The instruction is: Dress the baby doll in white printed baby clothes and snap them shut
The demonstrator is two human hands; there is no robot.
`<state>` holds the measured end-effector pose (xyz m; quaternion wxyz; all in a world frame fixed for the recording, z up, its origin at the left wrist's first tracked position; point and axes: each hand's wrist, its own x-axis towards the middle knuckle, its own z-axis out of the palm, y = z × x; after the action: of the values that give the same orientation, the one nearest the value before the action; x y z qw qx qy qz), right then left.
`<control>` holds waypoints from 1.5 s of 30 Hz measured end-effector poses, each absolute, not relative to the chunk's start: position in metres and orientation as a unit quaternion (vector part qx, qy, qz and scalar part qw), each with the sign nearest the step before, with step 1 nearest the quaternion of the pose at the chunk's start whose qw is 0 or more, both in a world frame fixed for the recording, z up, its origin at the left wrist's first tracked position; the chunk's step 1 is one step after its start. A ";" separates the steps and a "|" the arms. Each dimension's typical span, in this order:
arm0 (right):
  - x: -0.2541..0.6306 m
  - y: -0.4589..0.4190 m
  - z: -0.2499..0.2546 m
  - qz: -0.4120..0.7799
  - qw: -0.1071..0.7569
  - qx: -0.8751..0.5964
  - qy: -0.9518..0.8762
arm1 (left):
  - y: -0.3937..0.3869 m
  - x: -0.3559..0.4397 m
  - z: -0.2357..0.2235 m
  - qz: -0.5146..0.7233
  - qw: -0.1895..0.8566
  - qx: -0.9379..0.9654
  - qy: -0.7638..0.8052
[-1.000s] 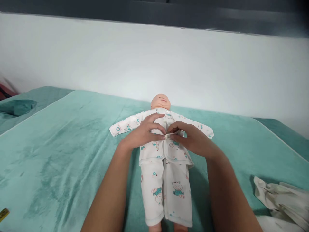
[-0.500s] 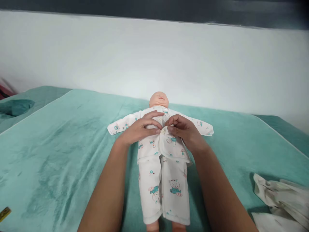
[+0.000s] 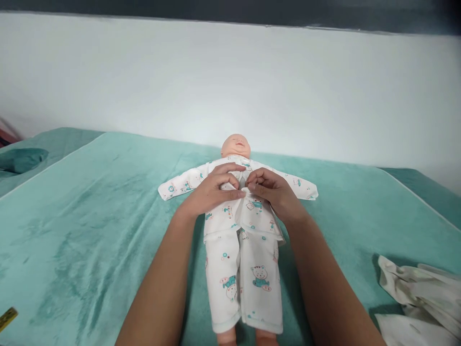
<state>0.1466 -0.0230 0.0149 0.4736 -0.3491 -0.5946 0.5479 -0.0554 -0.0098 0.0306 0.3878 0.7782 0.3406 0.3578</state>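
Head: one doll (image 3: 236, 144), one shirt (image 3: 228, 221)

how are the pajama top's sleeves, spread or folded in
Spread: both sleeves of the pajama top stretch outward across the teal cover, one on each side.

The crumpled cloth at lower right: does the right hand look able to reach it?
Probably yes: the cloth lies uncovered beside the right forearm, though the right hand must first leave the shirt.
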 end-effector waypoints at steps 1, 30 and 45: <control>0.147 -0.023 0.015 0.549 0.473 -0.354 -0.591 | -0.010 -0.054 0.031 0.363 0.390 0.773 0.345; 0.234 -0.011 0.015 0.074 0.295 -0.761 -0.573 | 0.001 -0.103 0.013 0.564 0.142 0.446 0.681; 0.128 -0.022 0.004 0.205 0.338 -0.468 -0.790 | 0.020 -0.072 -0.013 0.300 0.044 0.712 0.633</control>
<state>0.1282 -0.0221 0.0041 0.3385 -0.4678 -0.7903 0.2050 -0.0718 0.0202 -0.0129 0.0441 0.7118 0.6333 0.3005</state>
